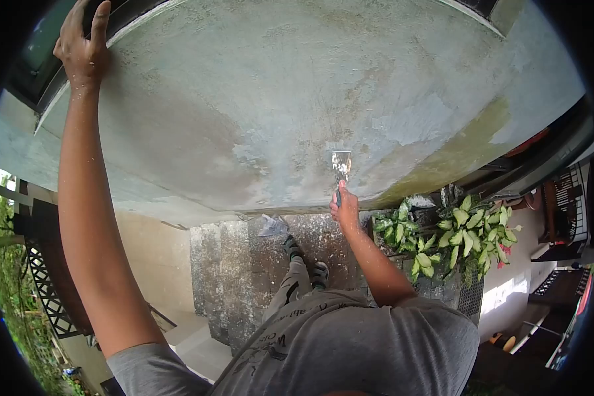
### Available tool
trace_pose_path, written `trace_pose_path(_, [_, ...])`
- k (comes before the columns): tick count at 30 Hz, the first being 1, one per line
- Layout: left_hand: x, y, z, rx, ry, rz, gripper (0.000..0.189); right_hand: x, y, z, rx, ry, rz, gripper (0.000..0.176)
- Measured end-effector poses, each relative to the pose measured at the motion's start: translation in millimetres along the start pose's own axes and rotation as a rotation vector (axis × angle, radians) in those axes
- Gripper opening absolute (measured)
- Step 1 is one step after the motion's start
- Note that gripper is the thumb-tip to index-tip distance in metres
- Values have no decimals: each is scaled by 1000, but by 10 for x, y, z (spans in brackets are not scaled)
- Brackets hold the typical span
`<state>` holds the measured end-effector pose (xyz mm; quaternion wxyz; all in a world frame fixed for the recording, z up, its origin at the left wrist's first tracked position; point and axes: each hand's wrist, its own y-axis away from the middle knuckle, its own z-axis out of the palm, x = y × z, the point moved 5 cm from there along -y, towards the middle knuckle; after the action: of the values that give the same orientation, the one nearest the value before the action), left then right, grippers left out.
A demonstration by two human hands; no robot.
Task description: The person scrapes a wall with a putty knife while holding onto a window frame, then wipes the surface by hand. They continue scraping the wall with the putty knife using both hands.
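Observation:
My right hand point(345, 210) is closed around the handle of a scraper point(341, 163), its thumb laid along the handle. The scraper's metal blade points up and its edge meets the wall point(244, 86), where grey-green paint is patchy and worn. Up at the far left, my left hand point(84, 49) rests against the dark window frame point(122, 26) with thumb and fingers apart. Part of that hand is cut off by the top of the view.
Speckled paving point(237, 264) lies under my feet. A crumpled grey scrap point(272, 226) is on it at the wall's foot. Leafy plants point(462, 234) grow close on my right. Dark lattice point(53, 303) and greenery point(20, 350) stand to the left.

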<state>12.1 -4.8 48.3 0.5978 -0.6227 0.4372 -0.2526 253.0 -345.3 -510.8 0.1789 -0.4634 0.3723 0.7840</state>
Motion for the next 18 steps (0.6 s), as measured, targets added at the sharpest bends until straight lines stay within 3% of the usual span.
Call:
trace_pose_path(3, [76, 30, -21, -1, -50, 34, 54, 214, 132, -140, 50, 76, 47, 57])
trace_pose_path(5, [180, -30, -53, -85, -29, -40, 87, 149, 77, -80, 46, 57, 70, 57])
trace_pose_path(6, [170, -60, -66, -87, -32, -38, 87, 80, 27, -28, 43, 50, 77, 57])
trace_pose_path(9, [123, -28, -23, -102, -24, -9, 84, -358, -152, 112, 44, 53, -3, 57])
trace_pose_path(11, [-15, -6, 10, -19, -6, 36, 55, -460, -88, 225, -28, 37, -9, 57])
trace_pose_path(18, [-28, -20, -3, 6, -42, 15, 54, -14, -140, 25, 55, 50, 50, 57])
